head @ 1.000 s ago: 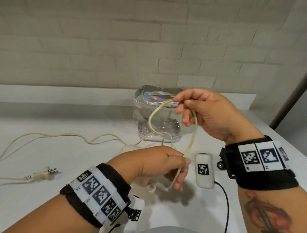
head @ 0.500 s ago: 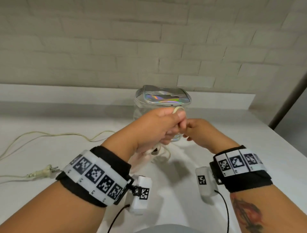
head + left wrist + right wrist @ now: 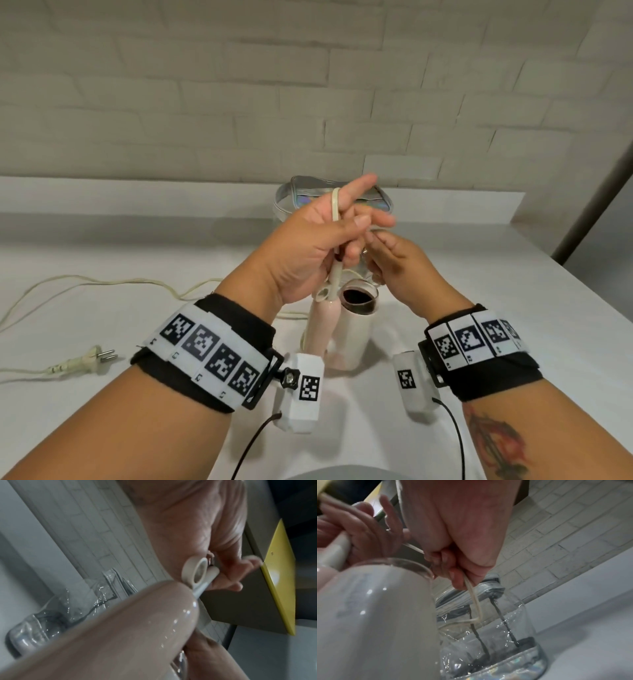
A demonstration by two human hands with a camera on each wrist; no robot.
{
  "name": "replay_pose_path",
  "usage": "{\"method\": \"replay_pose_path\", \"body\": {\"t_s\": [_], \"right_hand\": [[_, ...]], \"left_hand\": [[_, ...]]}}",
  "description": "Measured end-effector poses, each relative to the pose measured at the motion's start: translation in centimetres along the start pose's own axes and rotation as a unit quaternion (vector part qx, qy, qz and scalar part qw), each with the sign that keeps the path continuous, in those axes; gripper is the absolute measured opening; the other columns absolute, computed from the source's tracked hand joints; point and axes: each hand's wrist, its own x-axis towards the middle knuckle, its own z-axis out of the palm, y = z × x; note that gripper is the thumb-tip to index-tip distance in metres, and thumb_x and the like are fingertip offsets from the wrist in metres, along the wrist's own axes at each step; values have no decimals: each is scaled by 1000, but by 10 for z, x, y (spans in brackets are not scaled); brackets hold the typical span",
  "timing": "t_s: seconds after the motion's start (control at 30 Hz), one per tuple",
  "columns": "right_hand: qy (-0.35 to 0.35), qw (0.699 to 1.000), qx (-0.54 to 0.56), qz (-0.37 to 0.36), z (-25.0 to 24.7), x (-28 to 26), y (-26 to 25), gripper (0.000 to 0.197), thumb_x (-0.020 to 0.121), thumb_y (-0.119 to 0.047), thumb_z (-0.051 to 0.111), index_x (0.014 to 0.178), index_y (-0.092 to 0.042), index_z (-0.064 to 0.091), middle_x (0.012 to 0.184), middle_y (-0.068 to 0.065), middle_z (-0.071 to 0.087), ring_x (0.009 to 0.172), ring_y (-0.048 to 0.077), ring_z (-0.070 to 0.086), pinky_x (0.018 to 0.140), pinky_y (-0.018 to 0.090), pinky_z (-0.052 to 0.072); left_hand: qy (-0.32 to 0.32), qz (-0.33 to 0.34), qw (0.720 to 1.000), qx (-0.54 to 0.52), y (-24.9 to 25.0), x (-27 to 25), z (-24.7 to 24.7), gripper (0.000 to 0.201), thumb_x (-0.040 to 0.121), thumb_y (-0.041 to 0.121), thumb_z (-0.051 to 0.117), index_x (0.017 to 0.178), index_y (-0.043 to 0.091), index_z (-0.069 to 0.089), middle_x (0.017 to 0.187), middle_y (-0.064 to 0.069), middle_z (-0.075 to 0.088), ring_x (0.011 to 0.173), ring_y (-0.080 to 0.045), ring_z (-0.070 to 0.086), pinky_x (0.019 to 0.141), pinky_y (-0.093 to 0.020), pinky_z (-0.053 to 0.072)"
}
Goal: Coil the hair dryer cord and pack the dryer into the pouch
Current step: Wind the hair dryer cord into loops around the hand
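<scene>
The hair dryer hangs below my left hand [image 3: 329, 240], its pink handle [image 3: 320, 329] and white barrel [image 3: 356, 332] pointing up, the barrel mouth dark. My left hand grips the cream cord [image 3: 335, 205] just above the handle's strain relief and hang ring [image 3: 195, 572]; a loop of cord sticks up past its fingers. My right hand [image 3: 390, 260] sits close beside it, fingers curled round a strand of cord [image 3: 471, 592]. The clear pouch [image 3: 301, 192] with its iridescent top stands behind both hands, mostly hidden in the head view, plain in the right wrist view [image 3: 513, 635].
The loose cord [image 3: 137, 281] trails left across the white table [image 3: 513, 325] to the plug [image 3: 90, 358] near the left edge. A brick wall and a raised ledge [image 3: 137, 195] close off the back. The table's right edge runs diagonally.
My left hand rose from the table with the cord and met the right hand in front of the pouch. The dryer came up with it and now hangs handle-up.
</scene>
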Motion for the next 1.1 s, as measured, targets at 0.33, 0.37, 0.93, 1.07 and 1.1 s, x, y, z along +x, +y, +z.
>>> {"method": "replay_pose_path", "body": {"t_s": [0.33,0.37,0.93,1.07,1.1], "right_hand": [[-52,961,-269,44,-14,-12,21,41,95,-50,35,78,-25,63,57,-6,44,56,13,45,61,33,38],[-68,950,-302,42,-15,-13,19,41,95,-50,33,79,-26,63,57,-6,45,58,14,47,62,32,39],[-234,925,-285,-90,-27,-32,-114,17,85,-32,64,71,-23,66,56,-8,55,53,7,47,58,26,41],[-194,969,-111,-102,-45,-22,-108,5,82,-16,69,78,-13,69,67,-8,64,64,1,53,65,16,42],[-181,974,-86,-104,-48,-19,-105,5,81,-15,69,79,-10,69,70,-2,63,66,4,53,66,17,43]], "left_hand": [[43,85,995,39,6,-5,-26,106,64,-18,32,153,32,7,160,7,22,144,-10,30,116,-31,28],[53,81,995,28,3,-6,-27,107,63,-18,32,153,33,6,161,8,20,144,-10,28,116,-31,28],[48,-45,954,293,-8,-4,-16,39,102,27,39,139,40,39,85,-3,69,68,-14,65,77,-37,55],[37,-82,943,321,1,-13,-7,48,103,43,25,84,17,61,50,-3,55,38,-14,39,45,-22,36],[8,-92,943,319,2,-15,-6,62,100,52,18,85,13,64,46,-2,50,36,-13,34,45,-22,35]]}}
